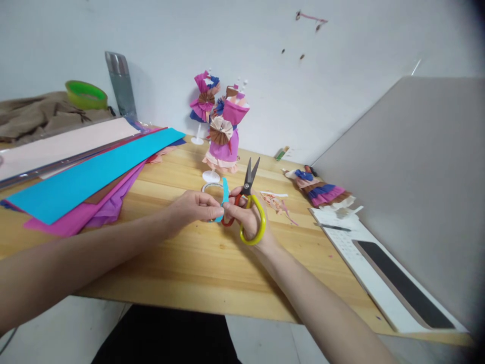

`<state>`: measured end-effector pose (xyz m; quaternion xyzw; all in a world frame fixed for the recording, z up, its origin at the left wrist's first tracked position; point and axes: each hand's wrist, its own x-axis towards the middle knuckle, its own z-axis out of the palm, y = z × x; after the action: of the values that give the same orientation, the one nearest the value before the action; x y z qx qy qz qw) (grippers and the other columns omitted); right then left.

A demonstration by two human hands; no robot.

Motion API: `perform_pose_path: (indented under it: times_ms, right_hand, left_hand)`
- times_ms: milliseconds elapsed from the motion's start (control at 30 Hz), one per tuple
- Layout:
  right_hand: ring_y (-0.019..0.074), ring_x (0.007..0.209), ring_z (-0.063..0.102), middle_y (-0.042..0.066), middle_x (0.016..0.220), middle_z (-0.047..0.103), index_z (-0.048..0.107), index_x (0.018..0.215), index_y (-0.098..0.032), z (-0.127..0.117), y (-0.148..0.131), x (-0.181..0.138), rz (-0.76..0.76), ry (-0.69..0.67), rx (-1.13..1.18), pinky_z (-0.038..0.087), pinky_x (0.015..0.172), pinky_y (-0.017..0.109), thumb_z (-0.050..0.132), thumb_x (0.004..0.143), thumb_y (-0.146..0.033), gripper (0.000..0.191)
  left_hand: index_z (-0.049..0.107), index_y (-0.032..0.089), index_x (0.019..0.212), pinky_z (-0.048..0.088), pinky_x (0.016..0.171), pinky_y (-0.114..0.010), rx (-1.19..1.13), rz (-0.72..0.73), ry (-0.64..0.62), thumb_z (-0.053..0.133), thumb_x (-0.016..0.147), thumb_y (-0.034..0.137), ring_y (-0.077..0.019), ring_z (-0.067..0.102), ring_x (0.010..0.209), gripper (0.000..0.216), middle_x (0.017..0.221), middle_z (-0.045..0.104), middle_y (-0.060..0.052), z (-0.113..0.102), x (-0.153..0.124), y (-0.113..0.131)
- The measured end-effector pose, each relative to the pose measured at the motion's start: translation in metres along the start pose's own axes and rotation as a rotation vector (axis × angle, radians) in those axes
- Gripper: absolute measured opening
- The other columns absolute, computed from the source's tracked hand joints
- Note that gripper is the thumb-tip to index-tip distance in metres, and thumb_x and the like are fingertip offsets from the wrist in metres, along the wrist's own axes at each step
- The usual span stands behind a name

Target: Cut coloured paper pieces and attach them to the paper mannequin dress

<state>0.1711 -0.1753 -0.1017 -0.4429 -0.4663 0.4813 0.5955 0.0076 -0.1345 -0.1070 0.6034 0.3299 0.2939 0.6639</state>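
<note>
Between both hands is a narrow blue paper strip (pixel 225 188), its upper end sticking up above the fingers. My left hand (pixel 199 206) is closed, pinching the strip's lower part. My right hand (pixel 244 215) has the scissors (pixel 253 194) hooked on it, with red and yellow handles and the dark blades apart and pointing up. Its thumb and finger also touch the strip. Just behind the fingers lies a roll of tape (pixel 212 188), partly hidden. Beyond stand small dress forms in pleated paper dresses, the nearer one pink (pixel 229 136), the other magenta and blue (pixel 204 101).
Long sheets of blue paper (pixel 94 174) and other colours lie at left, near a flask (pixel 121 83), a green tape roll (pixel 87 95) and brown cloth (pixel 45 114). Paper scraps (pixel 276 203), a ruffled paper dress (pixel 322 189) and a white board with a phone (pixel 401 283) are at right.
</note>
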Motion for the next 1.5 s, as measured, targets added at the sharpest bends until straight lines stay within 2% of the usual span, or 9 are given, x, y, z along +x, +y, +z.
perform_pose_path:
  times_ms: [267,433,533,667,800,900,1033,1233,1500]
  right_hand:
    - [0.0107,0.041,0.052,-0.008,0.056,0.058,0.05,0.087,-0.022,0.002,0.002,-0.001,0.006,-0.03,-0.017,0.045,0.043,0.025,0.079,0.06,-0.03,0.041]
    - [0.0115,0.041,0.051,-0.009,0.052,0.057,0.05,0.088,-0.022,-0.001,0.003,0.001,-0.055,-0.033,0.018,0.043,0.043,0.026,0.079,0.066,-0.039,0.04]
    - [0.0107,0.042,0.05,-0.006,0.058,0.06,0.052,0.091,-0.022,-0.004,0.005,0.0,-0.025,-0.058,-0.004,0.041,0.044,0.026,0.078,0.069,-0.051,0.045]
    - [0.0121,0.052,0.054,-0.001,0.072,0.062,0.056,0.094,-0.021,-0.004,0.008,-0.005,0.025,-0.164,-0.042,0.043,0.05,0.027,0.072,0.071,-0.066,0.053]
    - [0.0141,0.056,0.055,-0.001,0.071,0.058,0.058,0.097,-0.021,-0.002,0.01,-0.011,0.002,-0.233,-0.066,0.045,0.055,0.031,0.063,0.077,-0.071,0.055]
    - [0.0138,0.056,0.054,-0.001,0.072,0.058,0.059,0.1,-0.021,-0.001,0.011,-0.013,-0.031,-0.265,-0.128,0.044,0.055,0.031,0.064,0.079,-0.066,0.05]
    - [0.0131,0.059,0.052,0.0,0.078,0.06,0.06,0.099,-0.023,0.001,0.014,-0.013,-0.071,-0.229,-0.172,0.043,0.053,0.028,0.076,0.072,-0.058,0.048]
    - [0.0115,0.051,0.052,-0.003,0.068,0.059,0.058,0.092,-0.021,0.005,0.012,-0.014,-0.059,-0.19,-0.136,0.042,0.049,0.027,0.077,0.072,-0.054,0.042]
    - [0.0105,0.042,0.052,-0.005,0.054,0.058,0.054,0.08,-0.02,0.009,0.005,-0.012,-0.028,-0.102,-0.114,0.042,0.043,0.024,0.074,0.074,-0.037,0.027]
  left_hand:
    - [0.067,0.017,0.065,0.041,0.054,-0.022,0.107,-0.037,0.058,0.072,0.066,0.03,-0.0106,0.058,0.054,0.014,0.057,0.066,0.0,0.003,0.0,-0.001]
    - [0.064,0.015,0.067,0.045,0.056,-0.023,-0.094,-0.075,0.009,0.077,0.066,0.032,-0.0101,0.06,0.054,0.021,0.062,0.068,-0.002,-0.001,0.001,0.003]
    - [0.062,0.014,0.068,0.048,0.056,-0.023,-0.24,-0.032,0.076,0.082,0.062,0.031,-0.0102,0.06,0.054,0.027,0.06,0.067,-0.002,-0.002,0.001,0.011]
    - [0.059,0.013,0.069,0.048,0.052,-0.021,-0.316,0.041,0.191,0.083,0.064,0.027,-0.0089,0.059,0.05,0.028,0.055,0.065,0.0,-0.003,0.002,0.017]
    - [0.06,0.013,0.071,0.051,0.054,-0.021,-0.352,0.127,0.28,0.079,0.069,0.024,-0.0088,0.061,0.052,0.023,0.058,0.066,0.0,-0.003,0.001,0.019]
    - [0.06,0.014,0.071,0.052,0.053,-0.021,-0.36,0.199,0.316,0.08,0.066,0.024,-0.0093,0.061,0.051,0.023,0.056,0.066,0.0,-0.002,0.001,0.021]
    - [0.061,0.015,0.07,0.054,0.054,-0.022,-0.303,0.283,0.333,0.079,0.065,0.027,-0.009,0.06,0.05,0.022,0.055,0.065,0.002,0.002,-0.003,0.026]
    - [0.061,0.016,0.067,0.055,0.056,-0.022,-0.106,0.402,0.352,0.073,0.07,0.026,-0.0095,0.06,0.053,0.016,0.057,0.063,0.004,0.008,-0.009,0.028]
    - [0.06,0.016,0.069,0.054,0.059,-0.023,-0.019,0.375,0.266,0.067,0.074,0.026,-0.0099,0.062,0.056,0.014,0.061,0.064,0.002,0.007,-0.009,0.025]
